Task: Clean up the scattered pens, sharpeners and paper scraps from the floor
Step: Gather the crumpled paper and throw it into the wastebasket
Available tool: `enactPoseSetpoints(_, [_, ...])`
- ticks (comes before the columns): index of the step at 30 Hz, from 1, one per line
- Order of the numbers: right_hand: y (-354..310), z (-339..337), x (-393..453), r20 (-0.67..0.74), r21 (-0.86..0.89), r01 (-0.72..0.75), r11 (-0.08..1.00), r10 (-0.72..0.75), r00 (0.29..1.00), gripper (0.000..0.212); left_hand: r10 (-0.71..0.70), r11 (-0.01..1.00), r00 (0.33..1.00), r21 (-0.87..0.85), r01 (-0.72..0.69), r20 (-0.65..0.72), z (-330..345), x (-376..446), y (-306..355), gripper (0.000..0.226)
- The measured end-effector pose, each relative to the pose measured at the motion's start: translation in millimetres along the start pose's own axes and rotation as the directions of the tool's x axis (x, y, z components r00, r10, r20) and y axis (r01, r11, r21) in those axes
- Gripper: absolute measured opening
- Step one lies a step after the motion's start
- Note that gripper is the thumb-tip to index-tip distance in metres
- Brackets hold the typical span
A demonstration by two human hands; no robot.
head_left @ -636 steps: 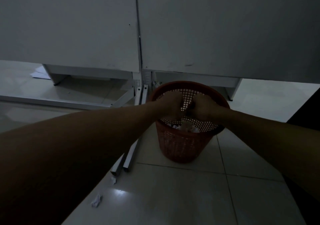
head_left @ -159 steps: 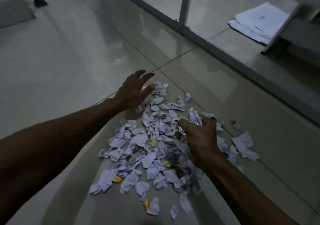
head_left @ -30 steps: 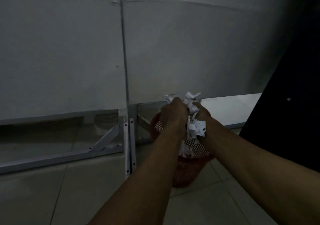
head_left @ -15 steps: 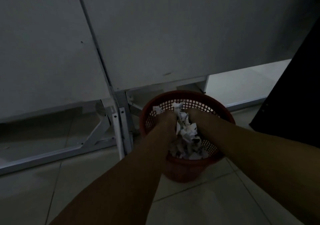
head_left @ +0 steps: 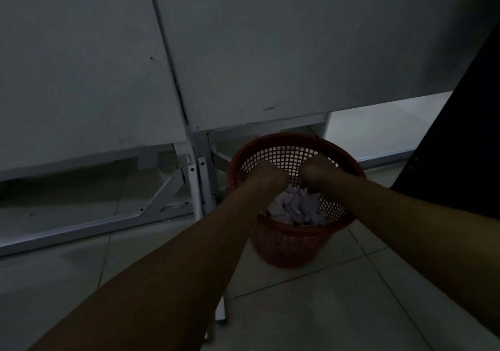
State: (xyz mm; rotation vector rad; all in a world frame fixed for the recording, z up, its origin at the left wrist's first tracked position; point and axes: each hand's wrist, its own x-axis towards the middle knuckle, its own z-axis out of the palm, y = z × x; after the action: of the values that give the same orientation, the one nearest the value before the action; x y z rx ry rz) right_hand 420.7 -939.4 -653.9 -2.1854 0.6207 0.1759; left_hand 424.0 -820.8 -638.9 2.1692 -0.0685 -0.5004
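Note:
A red mesh wastebasket (head_left: 284,245) stands on the tiled floor against a grey partition. Crumpled white paper scraps (head_left: 293,207) lie heaped inside it. My left hand (head_left: 270,174) and my right hand (head_left: 316,172) hang side by side just over the basket's mouth, a small gap between them. I see their backs; the fingers point down towards the heap and are mostly hidden. No paper shows in either hand. The right hand's fingertips are close to the top of the heap.
Grey partition panels (head_left: 243,52) rise right behind the basket, on white metal feet and braces (head_left: 200,188) to its left. A dark object (head_left: 460,147) fills the right edge. Pale floor tiles (head_left: 338,310) spread in front.
The bundle of paper scraps pressed between my hands half a second ago now lies in the basket. My hands have parted slightly and sit lower over the rim.

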Motion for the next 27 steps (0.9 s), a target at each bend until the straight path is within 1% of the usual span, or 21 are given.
enactPoseSetpoints(2, [0,0,-7,-0.114,-0.06,0.064,0.996,-0.071,0.991,0.036,0.027,0.999,0.999,-0.026,-0.028,-0.036,-4,-5,-2,0.037])
enactPoseSetpoints(4, [-2,4,-17,-0.175,-0.116,0.166,0.979,-0.185,0.967,0.027,0.151,0.988,0.978,-0.004,-0.153,-0.147,-12,-12,-5,0.033])
enactPoseSetpoints(5, [-5,7,-22,-0.18,-0.119,0.23,0.966,-0.249,0.952,0.024,0.223,0.975,0.954,0.022,-0.223,-0.201,-17,-15,-8,0.029])
enactPoseSetpoints(7, [-14,15,-36,-0.197,-0.103,0.383,0.918,-0.396,0.897,0.024,0.36,0.931,0.88,0.058,-0.361,-0.309,-28,-26,-12,0.023])
enactPoseSetpoints(9, [-26,29,-56,-0.223,-0.084,0.519,0.85,-0.524,0.822,0.025,0.435,0.882,0.784,0.038,-0.469,-0.443,-45,-41,-23,0.022])
enactPoseSetpoints(11, [-37,45,-73,-0.248,-0.065,0.631,0.773,-0.625,0.74,0.022,0.45,0.848,0.686,0.033,-0.529,-0.572,-61,-58,-38,0.023])
enactPoseSetpoints(13, [-48,64,-89,-0.234,-0.094,0.712,0.696,-0.71,0.664,0.02,0.449,0.832,0.603,0.063,-0.551,-0.66,-79,-74,-64,0.021])
enactPoseSetpoints(14, [-52,74,-98,-0.213,-0.108,0.736,0.669,-0.738,0.64,0.021,0.444,0.833,0.572,0.083,-0.547,-0.689,-88,-81,-77,0.02])
enactPoseSetpoints(16, [-63,107,-120,-0.114,-0.122,0.78,0.614,-0.79,0.603,0.031,0.401,0.862,0.542,0.104,-0.497,-0.739,-108,-99,-116,0.023])
enactPoseSetpoints(19, [-72,160,-150,0.067,-0.104,0.821,0.561,-0.82,0.569,0.039,0.302,0.915,0.538,0.081,-0.395,-0.787,-132,-129,-171,0.019])
enactPoseSetpoints(21, [-77,202,-169,0.205,-0.086,0.836,0.542,-0.811,0.547,0.043,0.216,0.948,0.544,0.042,-0.315,-0.81,-147,-155,-210,0.019])
enactPoseSetpoints(23, [-78,237,-183,0.311,-0.064,0.841,0.537,-0.79,0.528,0.049,0.143,0.97,0.531,0.012,-0.243,-0.835,-156,-180,-245,0.018])
enactPoseSetpoints(25, [-81,276,-202,0.427,-0.021,0.858,0.514,-0.771,0.473,0.059,0.054,0.991,0.496,-0.015,-0.135,-0.867,-168,-207,-286,0.017])
enactPoseSetpoints(27, [-80,312,-222,0.555,0.002,0.879,0.477,-0.731,0.396,0.074,-0.041,0.998,0.459,-0.057,-0.023,-0.888,-175,-234,-325,0.018])
